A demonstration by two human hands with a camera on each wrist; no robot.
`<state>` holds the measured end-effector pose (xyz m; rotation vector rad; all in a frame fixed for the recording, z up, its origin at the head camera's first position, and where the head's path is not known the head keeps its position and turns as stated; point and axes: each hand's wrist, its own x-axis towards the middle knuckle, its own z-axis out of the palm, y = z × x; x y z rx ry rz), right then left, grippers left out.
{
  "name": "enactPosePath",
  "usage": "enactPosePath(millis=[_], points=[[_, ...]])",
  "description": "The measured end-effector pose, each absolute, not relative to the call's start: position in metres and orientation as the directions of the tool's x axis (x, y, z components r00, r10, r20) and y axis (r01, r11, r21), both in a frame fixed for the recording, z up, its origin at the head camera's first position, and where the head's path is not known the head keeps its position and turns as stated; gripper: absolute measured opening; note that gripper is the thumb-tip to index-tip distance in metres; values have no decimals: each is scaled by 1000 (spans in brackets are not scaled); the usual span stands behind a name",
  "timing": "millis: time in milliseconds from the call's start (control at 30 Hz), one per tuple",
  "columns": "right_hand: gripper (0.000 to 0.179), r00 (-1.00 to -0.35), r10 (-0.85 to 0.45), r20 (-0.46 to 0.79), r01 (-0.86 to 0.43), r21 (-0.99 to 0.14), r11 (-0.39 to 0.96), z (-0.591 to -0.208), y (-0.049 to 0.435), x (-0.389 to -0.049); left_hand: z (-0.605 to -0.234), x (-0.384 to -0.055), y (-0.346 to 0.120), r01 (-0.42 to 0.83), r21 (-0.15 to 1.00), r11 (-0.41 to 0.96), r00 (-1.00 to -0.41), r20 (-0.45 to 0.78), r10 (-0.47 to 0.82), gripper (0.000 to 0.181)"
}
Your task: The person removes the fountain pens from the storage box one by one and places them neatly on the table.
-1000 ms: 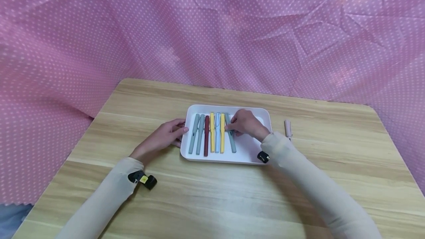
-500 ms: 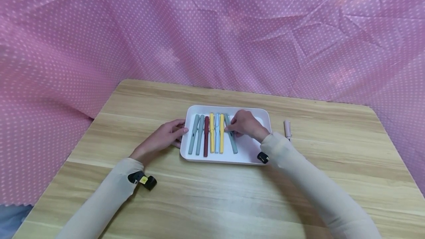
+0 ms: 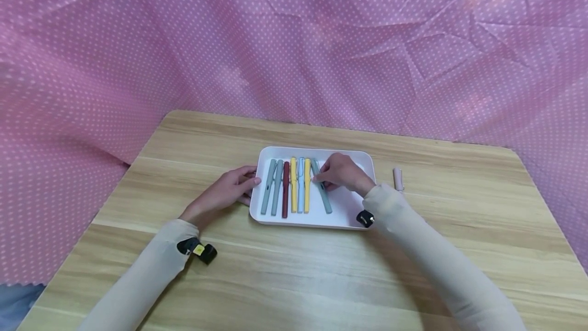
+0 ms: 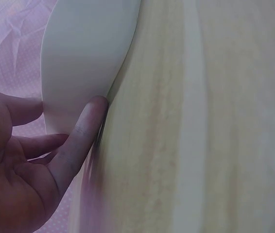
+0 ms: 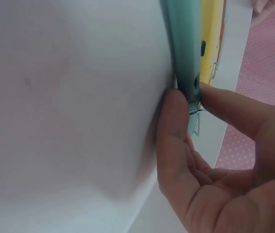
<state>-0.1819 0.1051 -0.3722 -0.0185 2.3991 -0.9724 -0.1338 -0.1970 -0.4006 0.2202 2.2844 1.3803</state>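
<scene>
A white tray (image 3: 340,218) on the table holds a row of pens. My left hand (image 3: 224,188) grips its left end; in the left wrist view the thumb lies at the rim and a finger reaches the wall's lower edge. Over the tray's right part, my right hand (image 3: 344,171) pinches a grey-green pen (image 3: 325,202) between thumb and finger near its clip. That pen slants, its near end to the right. Left of it lie a yellow pen (image 3: 307,195), a light blue pen (image 3: 300,193), another yellow pen (image 3: 293,193), a dark red pen (image 3: 286,193) and two grey-green pens (image 3: 277,193).
Right of the tray a pale pink pen (image 3: 397,179) lies on the wooden table (image 3: 275,280), partly hidden by the right sleeve. Pink dotted cloth (image 3: 294,45) hangs behind the table and at its sides.
The near end of the pinched grey-green pen has swung slightly to the right, away from the yellow pen. My left hand stays at the tray's end.
</scene>
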Motion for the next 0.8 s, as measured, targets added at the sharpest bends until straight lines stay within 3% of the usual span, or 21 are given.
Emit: enactPosePath(millis=[800], points=[[22, -850, -299, -434, 208, -798, 565, -361, 113, -176, -401, -131, -196, -70, 858, 508, -889, -285, 358, 58]])
